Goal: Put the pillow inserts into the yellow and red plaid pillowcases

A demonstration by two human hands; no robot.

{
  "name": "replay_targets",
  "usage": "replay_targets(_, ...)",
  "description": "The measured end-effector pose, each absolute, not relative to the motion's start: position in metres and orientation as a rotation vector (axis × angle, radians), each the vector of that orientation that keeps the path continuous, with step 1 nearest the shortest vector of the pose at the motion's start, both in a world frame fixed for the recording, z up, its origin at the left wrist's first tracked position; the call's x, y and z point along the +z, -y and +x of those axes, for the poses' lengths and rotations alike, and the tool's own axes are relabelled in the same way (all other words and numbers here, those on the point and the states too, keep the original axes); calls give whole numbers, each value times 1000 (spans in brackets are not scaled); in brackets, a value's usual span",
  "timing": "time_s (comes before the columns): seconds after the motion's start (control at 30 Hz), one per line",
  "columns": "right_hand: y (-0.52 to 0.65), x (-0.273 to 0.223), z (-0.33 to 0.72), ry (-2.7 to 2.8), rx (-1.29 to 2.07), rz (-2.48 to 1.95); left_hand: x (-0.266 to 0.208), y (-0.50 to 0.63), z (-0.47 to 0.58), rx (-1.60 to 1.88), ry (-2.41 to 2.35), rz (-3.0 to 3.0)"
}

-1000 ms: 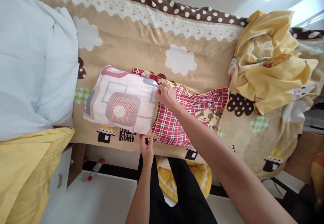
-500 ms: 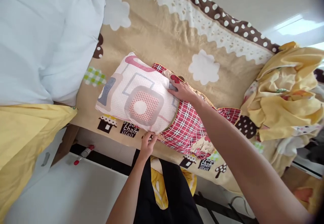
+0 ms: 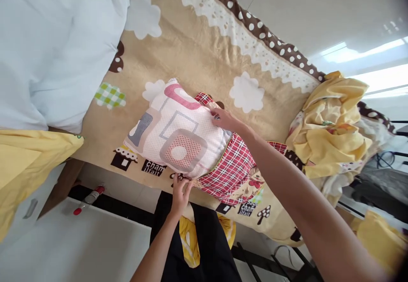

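one pillow (image 3: 178, 131) partly inside one plaid pillowcase (image 3: 227, 172), two hands (image 3: 181, 196) (image 3: 228, 120)

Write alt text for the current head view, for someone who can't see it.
A pale patterned pillow sits partly inside a red plaid pillowcase on a tan blanket, a person's right hand at its far side, left hand by its near edge. Crumpled yellow cloth lies rightward.

we log white bedding (image 3: 63, 57) upper left, yellow cloth (image 3: 28, 159) below it; rumpled yellow fabric (image 3: 331, 125) at right; lower left, small, probably a red-ended bottle (image 3: 93, 195).
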State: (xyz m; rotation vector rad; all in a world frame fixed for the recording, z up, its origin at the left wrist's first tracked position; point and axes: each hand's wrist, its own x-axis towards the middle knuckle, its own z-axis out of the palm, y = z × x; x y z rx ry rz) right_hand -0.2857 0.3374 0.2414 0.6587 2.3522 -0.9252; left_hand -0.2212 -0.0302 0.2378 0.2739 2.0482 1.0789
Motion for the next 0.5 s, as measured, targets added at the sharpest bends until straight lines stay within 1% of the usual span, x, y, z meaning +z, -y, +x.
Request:
replay_targets(0.07,-336,238,-271,-2295,-1170,732,244,25,-214,1144,-2104,190)
replay_targets(0.2,-333,239,-255,-2215,-1253,778,251,2,-227,1294,-2037,61)
replay_targets(0.27,-332,247,-256,-2224,-1351,840,257,-7,-246,1357,-2019,32)
replay_targets(0.43,-332,280,-256,-2194,-1812,1096,288,-16,-315,1486,-2191,84)
replay_targets(0.5,-330,285,-246,-2189,-1874,1148,294,-20,-343,1526,-2222,148)
